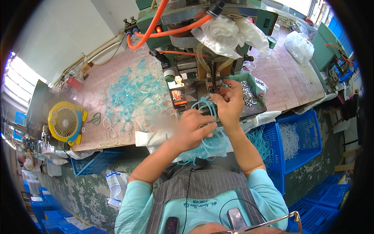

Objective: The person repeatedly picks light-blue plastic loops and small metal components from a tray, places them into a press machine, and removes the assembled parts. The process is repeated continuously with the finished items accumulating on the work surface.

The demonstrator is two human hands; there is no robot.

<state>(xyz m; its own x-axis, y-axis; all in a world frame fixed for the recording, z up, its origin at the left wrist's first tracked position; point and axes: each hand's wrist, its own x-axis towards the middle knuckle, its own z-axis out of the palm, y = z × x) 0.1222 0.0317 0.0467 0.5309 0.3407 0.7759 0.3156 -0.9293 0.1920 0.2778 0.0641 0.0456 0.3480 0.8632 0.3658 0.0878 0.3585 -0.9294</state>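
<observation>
My right hand (pixel 230 102) is closed in a pinch at the tooling of a green bench press (pixel 212 80), on the end of a teal plastic strap (pixel 210 105). Its fingertips partly hide the strap's end and whatever small part may be there. Just left of it and nearer to me, my left hand (pixel 193 128) has its fingers curled round the looped part of the same strap. Below both hands, a pile of teal straps (pixel 208 150) lies in front of me on white cloth. A phone (pixel 178 93) with a lit screen stands left of the tooling.
Many teal straps (pixel 132 91) are spread over the tabletop at left, near scissors (pixel 95 118) and a yellow fan (pixel 67 122). A green tray of small metal parts (pixel 249 93) sits right of the press. Blue crates (pixel 300 140) with straps stand at right. Orange hoses (pixel 171 33) cross overhead.
</observation>
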